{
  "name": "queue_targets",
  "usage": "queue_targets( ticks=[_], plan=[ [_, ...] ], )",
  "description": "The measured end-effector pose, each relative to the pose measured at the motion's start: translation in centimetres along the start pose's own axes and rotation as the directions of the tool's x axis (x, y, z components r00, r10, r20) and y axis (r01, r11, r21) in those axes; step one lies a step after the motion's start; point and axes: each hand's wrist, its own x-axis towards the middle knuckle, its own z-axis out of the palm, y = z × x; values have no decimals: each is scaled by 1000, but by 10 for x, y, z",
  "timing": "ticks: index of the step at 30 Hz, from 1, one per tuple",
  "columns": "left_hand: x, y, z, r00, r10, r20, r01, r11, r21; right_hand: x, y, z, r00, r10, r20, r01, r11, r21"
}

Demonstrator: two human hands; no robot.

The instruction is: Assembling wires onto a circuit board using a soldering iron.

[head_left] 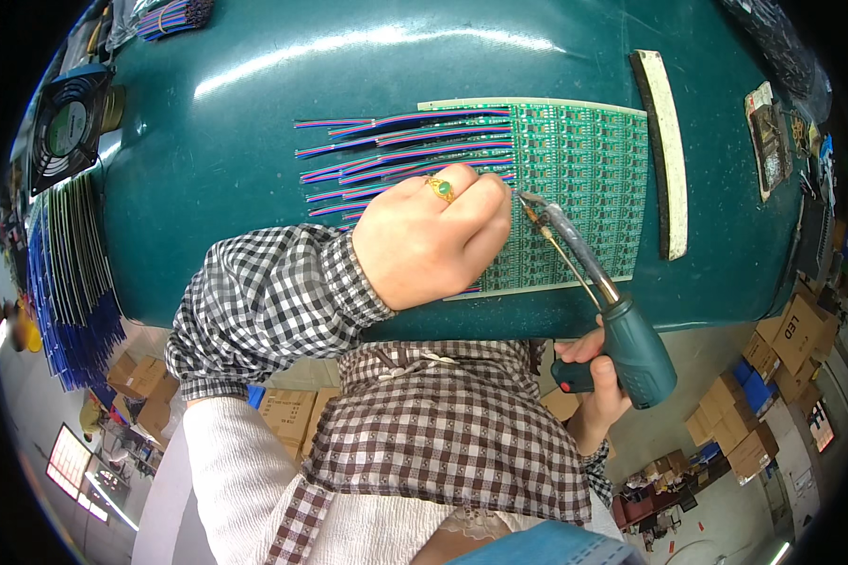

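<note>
A panel of small green circuit boards (575,188) lies on the green table mat. Strips of coloured wires (424,137) run leftward from its rows in thin bundles. My left hand (433,231), with a ring on one finger, is closed in a pinch on coloured wires at the panel's lower middle; its fingertips are largely hidden. Around the handle of a dark green soldering gun (636,353) my right hand (598,381) is wrapped, below the table's near edge. The gun's metal tip and thin solder feed tube (567,252) reach up-left, ending right beside my left fingertips.
To the panel's right lies a long pale bar (664,155) with a dark side. A black fan (69,130) stands at the far left, above a hanging bundle of blue wires (71,282). A grimy tray (769,141) sits at the right; cardboard boxes (735,428) are on the floor.
</note>
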Motion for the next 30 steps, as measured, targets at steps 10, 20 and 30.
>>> queue_targets(
  ticks=[10, 20, 30],
  plan=[
    [0, -1, 1, 1000, -2, 7, 2, 1000, -15, 2, -1, 1, 999, -32, -32, 33, 999, 21],
    [-1, 5, -15, 995, -83, 51, 87, 992, -89, 15, -2, -6, 994, -29, -104, 62, 941, 332],
    [78, -154, -26, 988, -110, -111, 117, 991, 59, 32, 5, -27, 991, -118, -59, 132, 873, 469]
  ],
)
